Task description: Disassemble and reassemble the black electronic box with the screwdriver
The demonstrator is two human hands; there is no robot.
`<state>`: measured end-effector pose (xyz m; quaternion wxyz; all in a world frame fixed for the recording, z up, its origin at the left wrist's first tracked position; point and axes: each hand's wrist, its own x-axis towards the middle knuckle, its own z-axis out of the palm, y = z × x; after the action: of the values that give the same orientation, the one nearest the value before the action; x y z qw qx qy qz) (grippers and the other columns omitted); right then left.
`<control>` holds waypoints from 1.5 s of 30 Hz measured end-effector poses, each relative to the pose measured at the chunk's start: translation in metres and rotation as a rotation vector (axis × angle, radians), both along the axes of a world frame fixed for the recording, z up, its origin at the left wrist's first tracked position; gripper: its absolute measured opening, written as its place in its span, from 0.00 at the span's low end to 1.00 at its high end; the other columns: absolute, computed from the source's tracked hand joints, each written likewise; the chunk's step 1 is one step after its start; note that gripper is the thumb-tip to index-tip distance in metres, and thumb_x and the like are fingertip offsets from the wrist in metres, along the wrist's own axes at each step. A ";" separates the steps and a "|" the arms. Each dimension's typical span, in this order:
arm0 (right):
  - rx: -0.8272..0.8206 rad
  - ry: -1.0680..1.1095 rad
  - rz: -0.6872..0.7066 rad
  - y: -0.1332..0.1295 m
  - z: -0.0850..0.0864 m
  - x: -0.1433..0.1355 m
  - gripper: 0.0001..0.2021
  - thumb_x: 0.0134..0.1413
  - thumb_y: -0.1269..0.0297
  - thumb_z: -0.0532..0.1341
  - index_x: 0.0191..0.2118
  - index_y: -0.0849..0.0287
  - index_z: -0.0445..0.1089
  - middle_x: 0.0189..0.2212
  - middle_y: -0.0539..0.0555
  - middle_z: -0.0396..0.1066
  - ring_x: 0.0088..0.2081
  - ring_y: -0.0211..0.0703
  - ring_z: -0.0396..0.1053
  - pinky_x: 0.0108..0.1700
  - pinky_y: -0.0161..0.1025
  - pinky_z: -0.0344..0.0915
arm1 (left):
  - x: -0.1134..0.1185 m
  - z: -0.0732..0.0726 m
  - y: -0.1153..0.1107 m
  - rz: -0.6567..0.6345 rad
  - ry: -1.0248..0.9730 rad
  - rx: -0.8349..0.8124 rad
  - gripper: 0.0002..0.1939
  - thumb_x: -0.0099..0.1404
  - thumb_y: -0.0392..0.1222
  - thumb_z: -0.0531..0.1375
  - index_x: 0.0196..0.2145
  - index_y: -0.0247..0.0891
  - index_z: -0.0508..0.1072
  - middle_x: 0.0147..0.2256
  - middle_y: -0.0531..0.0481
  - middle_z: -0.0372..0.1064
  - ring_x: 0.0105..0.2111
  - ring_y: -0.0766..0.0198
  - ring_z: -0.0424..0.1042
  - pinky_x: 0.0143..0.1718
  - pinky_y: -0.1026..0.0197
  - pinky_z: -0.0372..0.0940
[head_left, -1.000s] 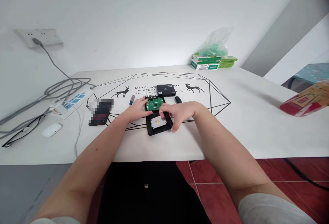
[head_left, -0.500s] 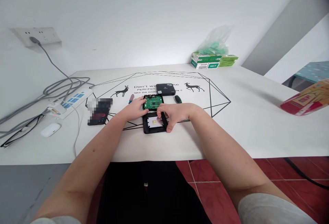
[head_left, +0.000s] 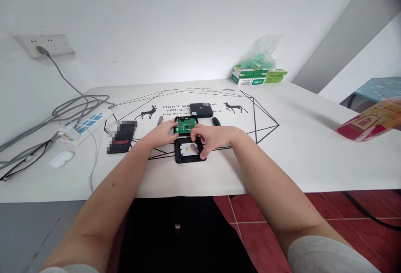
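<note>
Circuit board (head_left: pixel 186 126), green, is seated in a black case on the table (head_left: pixel 300 156), near its middle. Left hand (head_left: pixel 164 133): positioned at the left edge of the case, thumb parted from the fingers; whether it pinches the edge cannot be told. Cover (head_left: pixel 183 159): black, with a pale plate (head_left: pixel 188 149) inside, lies flat just in front of the case. Right hand (head_left: pixel 214 138): index finger bent over the cover's upper right part, thumb at its right edge; the remaining fingers are hidden, and whether it grips cannot be told. Black box (head_left: pixel 201 109) lies behind the circuit board. Red-and-blue handle (head_left: pixel 160 120) lies left of the case; dark green handle (head_left: pixel 216 121) lies right. Phone (head_left: pixel 124 137) lies further left.
</note>
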<state>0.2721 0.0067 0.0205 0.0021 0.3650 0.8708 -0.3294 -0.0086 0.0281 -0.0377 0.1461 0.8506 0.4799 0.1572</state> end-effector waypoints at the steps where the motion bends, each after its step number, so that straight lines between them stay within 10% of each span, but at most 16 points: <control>1: 0.045 0.062 -0.014 0.002 -0.002 -0.001 0.29 0.38 0.54 0.79 0.46 0.54 0.71 0.49 0.54 0.67 0.42 0.48 0.68 0.43 0.42 0.67 | 0.000 -0.001 0.000 -0.002 0.000 -0.005 0.32 0.70 0.52 0.61 0.68 0.40 0.77 0.71 0.39 0.70 0.74 0.37 0.65 0.77 0.36 0.57; 6: 0.354 0.331 -0.189 0.015 -0.022 -0.020 0.08 0.60 0.61 0.68 0.43 0.57 0.73 0.41 0.54 0.73 0.40 0.46 0.69 0.45 0.41 0.65 | 0.004 -0.006 -0.001 0.058 -0.033 -0.008 0.38 0.74 0.59 0.57 0.72 0.33 0.69 0.76 0.34 0.60 0.78 0.40 0.57 0.79 0.39 0.52; 12: 0.445 0.056 -0.159 0.029 -0.026 -0.055 0.10 0.65 0.71 0.62 0.50 0.62 0.77 0.49 0.61 0.81 0.48 0.48 0.75 0.50 0.40 0.66 | 0.011 -0.009 0.000 0.038 -0.148 -0.019 0.46 0.74 0.56 0.60 0.81 0.35 0.51 0.79 0.34 0.54 0.79 0.39 0.54 0.80 0.34 0.47; 27: 0.372 -0.305 -0.048 0.069 0.004 -0.100 0.12 0.54 0.76 0.67 0.44 0.65 0.82 0.41 0.67 0.84 0.42 0.56 0.79 0.37 0.42 0.64 | 0.017 -0.003 -0.007 0.043 -0.333 -0.079 0.53 0.69 0.49 0.65 0.82 0.38 0.45 0.64 0.39 0.74 0.67 0.41 0.72 0.71 0.38 0.64; 45: 0.286 -0.172 -0.120 0.084 -0.004 -0.098 0.03 0.46 0.71 0.69 0.30 0.62 0.80 0.29 0.56 0.80 0.34 0.45 0.73 0.34 0.39 0.61 | 0.021 -0.016 -0.003 0.142 -0.436 -0.157 0.56 0.67 0.48 0.72 0.82 0.42 0.48 0.75 0.34 0.62 0.74 0.37 0.64 0.73 0.34 0.60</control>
<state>0.1745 0.0910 0.0167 0.0048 0.4395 0.8821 -0.1693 0.0120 0.0251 -0.0536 0.3003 0.7466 0.5065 0.3094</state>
